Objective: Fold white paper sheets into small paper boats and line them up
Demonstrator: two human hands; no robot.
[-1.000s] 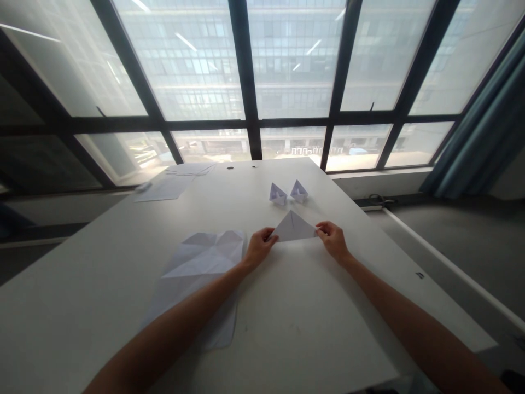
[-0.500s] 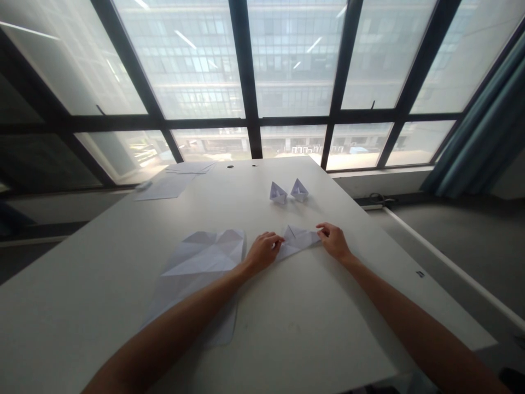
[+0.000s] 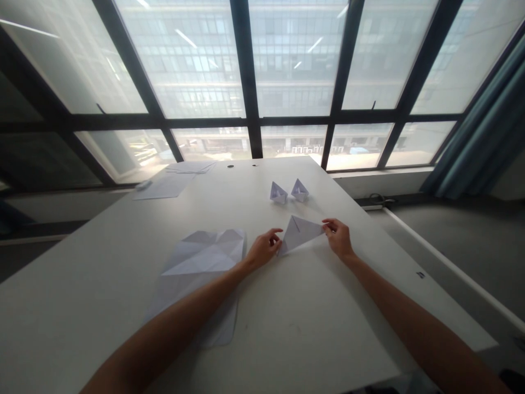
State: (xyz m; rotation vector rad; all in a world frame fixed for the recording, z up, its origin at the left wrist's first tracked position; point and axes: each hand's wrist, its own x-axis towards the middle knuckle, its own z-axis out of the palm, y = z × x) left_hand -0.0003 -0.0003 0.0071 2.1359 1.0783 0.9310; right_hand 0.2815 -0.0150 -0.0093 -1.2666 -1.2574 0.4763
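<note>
A folded white paper triangle (image 3: pixel 301 232) is held between my two hands just over the table, its peak pointing away from me and a short slit-like line near the top. My left hand (image 3: pixel 264 249) pinches its left corner between thumb and fingers. The right corner is gripped by the fingertips of my right hand (image 3: pixel 337 236). Under and beside my left forearm lies a creased white paper sheet (image 3: pixel 200 268). Beyond my hands stand two small folded paper boats, a left boat (image 3: pixel 278 192) and a right boat (image 3: pixel 299 190).
A stack of flat paper sheets (image 3: pixel 164 184) lies at the far left of the white table (image 3: pixel 287 339). Tall windows (image 3: pixel 295 60) rise behind the table. A blue curtain (image 3: pixel 471 142) hangs at the right.
The folded paper has lifted and tilted, now showing as a flat triangle. My right hand has moved slightly right and away from my left hand.
</note>
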